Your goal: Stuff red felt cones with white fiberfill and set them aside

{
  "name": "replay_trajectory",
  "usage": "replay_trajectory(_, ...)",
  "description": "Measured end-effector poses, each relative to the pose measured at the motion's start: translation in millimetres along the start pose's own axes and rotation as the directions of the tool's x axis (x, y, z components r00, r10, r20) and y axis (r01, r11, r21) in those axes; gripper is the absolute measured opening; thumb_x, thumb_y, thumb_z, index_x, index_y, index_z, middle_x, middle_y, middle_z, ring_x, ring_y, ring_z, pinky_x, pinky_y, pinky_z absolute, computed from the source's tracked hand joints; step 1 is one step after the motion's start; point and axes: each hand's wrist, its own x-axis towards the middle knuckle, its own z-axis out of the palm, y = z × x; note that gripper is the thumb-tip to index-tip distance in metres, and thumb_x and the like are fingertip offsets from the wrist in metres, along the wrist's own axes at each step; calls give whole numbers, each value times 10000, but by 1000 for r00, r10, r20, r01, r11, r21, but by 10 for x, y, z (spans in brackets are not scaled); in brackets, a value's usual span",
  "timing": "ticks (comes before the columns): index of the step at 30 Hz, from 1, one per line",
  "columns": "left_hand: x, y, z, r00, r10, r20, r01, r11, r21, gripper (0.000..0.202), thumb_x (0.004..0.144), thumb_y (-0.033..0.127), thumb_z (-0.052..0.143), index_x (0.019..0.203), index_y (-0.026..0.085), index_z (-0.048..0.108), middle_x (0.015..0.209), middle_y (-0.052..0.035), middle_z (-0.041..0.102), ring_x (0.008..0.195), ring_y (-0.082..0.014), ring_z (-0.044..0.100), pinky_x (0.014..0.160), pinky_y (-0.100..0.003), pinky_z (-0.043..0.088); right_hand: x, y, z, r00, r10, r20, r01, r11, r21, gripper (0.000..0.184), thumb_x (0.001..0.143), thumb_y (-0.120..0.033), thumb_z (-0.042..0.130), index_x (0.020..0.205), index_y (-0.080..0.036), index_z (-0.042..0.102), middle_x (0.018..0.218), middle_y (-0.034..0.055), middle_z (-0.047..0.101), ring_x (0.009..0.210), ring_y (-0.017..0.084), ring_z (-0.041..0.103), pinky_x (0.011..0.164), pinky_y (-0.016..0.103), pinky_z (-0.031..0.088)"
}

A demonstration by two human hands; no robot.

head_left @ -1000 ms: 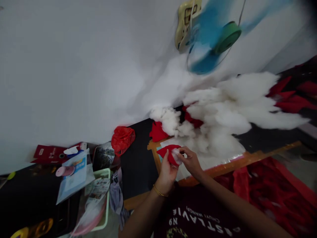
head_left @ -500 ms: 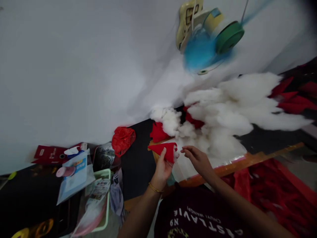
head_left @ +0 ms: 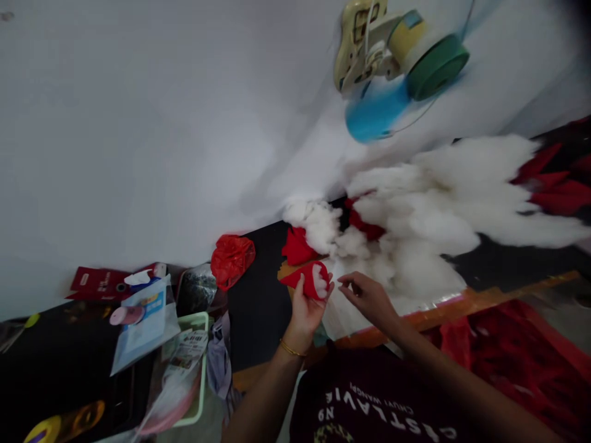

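My left hand [head_left: 308, 317] is wrapped round a small red cloth cone [head_left: 302, 280]. Its point faces left, and white stuffing shows in the open wide end turned toward my right hand. Just to the right, my right hand [head_left: 367, 296] hovers with thumb and fingertips pinched together, apart from the cone. Whatever is in that pinch, if anything, is too small to make out. Behind the hands a big heap of white stuffing [head_left: 415, 215] spreads over the table, and a red cloth piece [head_left: 298, 245] lies beside a smaller tuft of stuffing [head_left: 318, 224].
A crumpled red plastic bag [head_left: 232, 258] sits left on the dark table [head_left: 252, 301]. Farther left are a green-rimmed basket [head_left: 203, 369] and a clear packet [head_left: 145, 326]. A fan with blurred blue blades [head_left: 376, 114] hangs above. A large red bag [head_left: 517, 357] is at lower right.
My left hand has turned the cone so its stuffed end faces more toward me. My right hand stays close by with its fingers pinched. The view has shifted slightly.
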Motion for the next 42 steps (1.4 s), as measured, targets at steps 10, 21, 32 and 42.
replay_trajectory(10, -13, -192, 41, 994, -21, -108, 25, 999, 42, 232, 904, 255, 576, 1055, 123, 692, 978, -86, 750, 784, -134, 700, 676, -204, 541, 38, -88, 225, 944, -204, 258, 310, 815, -490, 96, 855, -201, 624, 858, -196, 720, 1028, 113, 680, 928, 263, 568, 785, 389, 423)
replay_trajectory(21, -141, -307, -91, 985, 156, -78, -132, 959, 251, 306, 723, 221, 780, 1009, 146, 701, 1013, -94, 748, 889, -191, 708, 848, -292, 548, -38, 97, 255, 971, -113, 211, 128, 990, -55, 210, 840, -137, 481, 848, -193, 683, 951, 84, 692, 917, 217, 616, 808, 349, 509)
replay_trajectory(32, -310, -41, -966, 963, 121, -241, 37, 827, 561, 176, 563, 127, 773, 723, 108, 701, 628, -58, 687, 534, -155, 604, 551, -253, 461, -436, 598, 199, 931, 270, 245, -293, 954, 62, 477, 835, -489, 549, 1205, -197, 620, 1135, 126, 704, 685, 190, 648, 601, 340, 547)
replay_trajectory(42, -217, -520, -727, 987, -153, -47, 144, 726, 673, 685, 560, 358, 855, 1163, 142, 611, 1033, -135, 714, 855, -252, 682, 751, -333, 538, -433, 463, 389, 806, 373, 460, -490, 857, 162, 361, 805, -523, 577, 825, -163, 599, 669, -4, 591, 589, 126, 517, 517, 229, 413)
